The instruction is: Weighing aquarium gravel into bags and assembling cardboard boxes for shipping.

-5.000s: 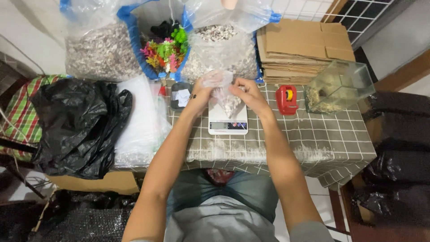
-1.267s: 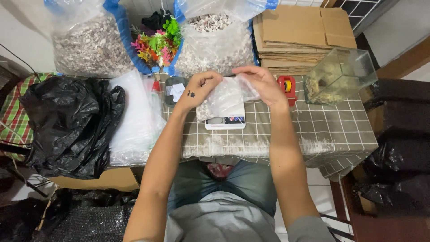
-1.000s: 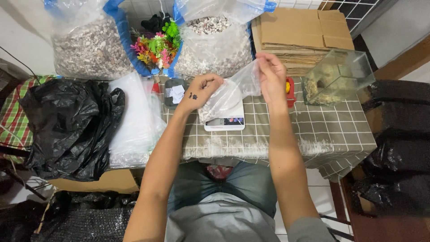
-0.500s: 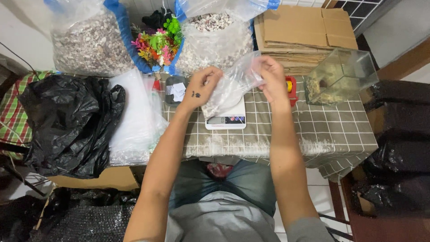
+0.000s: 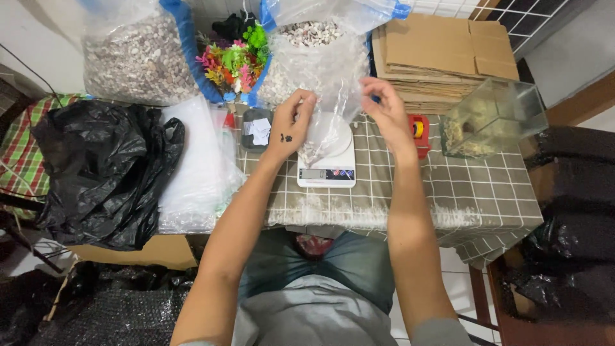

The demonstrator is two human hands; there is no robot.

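Both hands are pinching the top of a small clear plastic bag (image 5: 330, 118): the left hand (image 5: 291, 125) grips one side of the mouth between thumb and fingers, and the right hand (image 5: 383, 114) has its fingers closed on the other side, so the bag hangs stretched between them just above the white kitchen scale (image 5: 327, 160). Only one view here, the head camera looking straight down, so that's all I've got.

At the bottom of the bag there's a small heap of pale bits, shells or gravel I think, though it's too small to be sure. The bag's bottom looks like it's touching or nearly touching the scale's round plate.

As for progress: some fill is already in the bag, but the mouth isn't sealed yet, so I'd say it's partway through.

Around it on the checked tablecloth (image 5: 487, 192): a big bag of shells (image 5: 314, 57) right behind the scale, another sack of gravel (image 5: 138, 57), colourful plastic plants (image 5: 234, 61), a stack of flat cardboard (image 5: 442, 54), a small glass tank (image 5: 490, 118), a red tape dispenser (image 5: 419, 131) and a black bin bag (image 5: 102, 173).
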